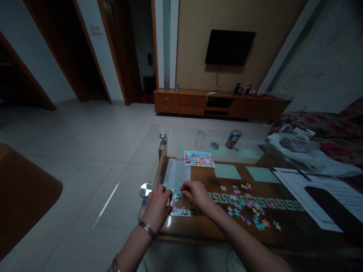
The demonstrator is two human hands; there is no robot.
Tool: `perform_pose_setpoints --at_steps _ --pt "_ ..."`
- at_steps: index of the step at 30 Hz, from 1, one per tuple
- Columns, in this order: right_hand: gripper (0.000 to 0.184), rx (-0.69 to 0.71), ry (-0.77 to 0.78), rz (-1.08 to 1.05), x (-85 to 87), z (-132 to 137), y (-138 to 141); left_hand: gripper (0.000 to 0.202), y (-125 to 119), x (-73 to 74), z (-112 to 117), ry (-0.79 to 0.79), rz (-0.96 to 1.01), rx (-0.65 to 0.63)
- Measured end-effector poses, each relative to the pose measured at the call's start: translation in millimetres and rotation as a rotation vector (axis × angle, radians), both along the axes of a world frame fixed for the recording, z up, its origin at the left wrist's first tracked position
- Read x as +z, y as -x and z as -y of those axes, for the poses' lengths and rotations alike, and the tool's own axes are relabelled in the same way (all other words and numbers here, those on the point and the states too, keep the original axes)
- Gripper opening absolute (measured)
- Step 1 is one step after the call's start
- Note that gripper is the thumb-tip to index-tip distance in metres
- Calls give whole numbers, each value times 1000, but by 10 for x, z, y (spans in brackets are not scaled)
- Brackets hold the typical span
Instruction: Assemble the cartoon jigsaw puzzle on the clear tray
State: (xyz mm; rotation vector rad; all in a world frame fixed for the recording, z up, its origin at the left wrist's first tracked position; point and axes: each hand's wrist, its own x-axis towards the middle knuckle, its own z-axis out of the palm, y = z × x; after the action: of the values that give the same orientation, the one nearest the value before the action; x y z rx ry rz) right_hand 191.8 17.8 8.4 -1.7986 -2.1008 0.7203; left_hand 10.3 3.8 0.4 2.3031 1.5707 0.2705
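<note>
A partly joined jigsaw puzzle (182, 212) lies near the left end of the glass-topped table, its lower rows fitted together. At its left edge is my left hand (158, 204), fingers curled and thumb bent in; whatever is between them is hidden. My right hand (198, 194) comes in from the other side, thumb and forefinger pinched at a small bluish jigsaw piece (180, 185). Loose jigsaw pieces (249, 204) are scattered to the right of my right hand. Beyond both hands lies a colourful cartoon picture card (200, 159).
Behind the card stand a clear plastic jar (200, 139), a metal lid (214, 145) and a printed can (233, 139). Papers (317, 200), a dark flat object (330, 207) and a plastic bag (300, 149) lie at the right. A metal table fitting (146, 190) is left of my left hand.
</note>
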Motion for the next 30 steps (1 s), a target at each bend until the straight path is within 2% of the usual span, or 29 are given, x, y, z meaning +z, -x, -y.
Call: perform_pose_setpoints --at_steps 9,21,30 --pt "16 19 -6 -34 -133 -210 150 18 2 5 25 3 -20 -9" --pt "16 33 -42 -45 -162 -263 174 15 -15 95 42 17 -36 -12" --pt "17 40 -30 -20 -126 -267 196 21 -27 111 55 15 -62 -19"
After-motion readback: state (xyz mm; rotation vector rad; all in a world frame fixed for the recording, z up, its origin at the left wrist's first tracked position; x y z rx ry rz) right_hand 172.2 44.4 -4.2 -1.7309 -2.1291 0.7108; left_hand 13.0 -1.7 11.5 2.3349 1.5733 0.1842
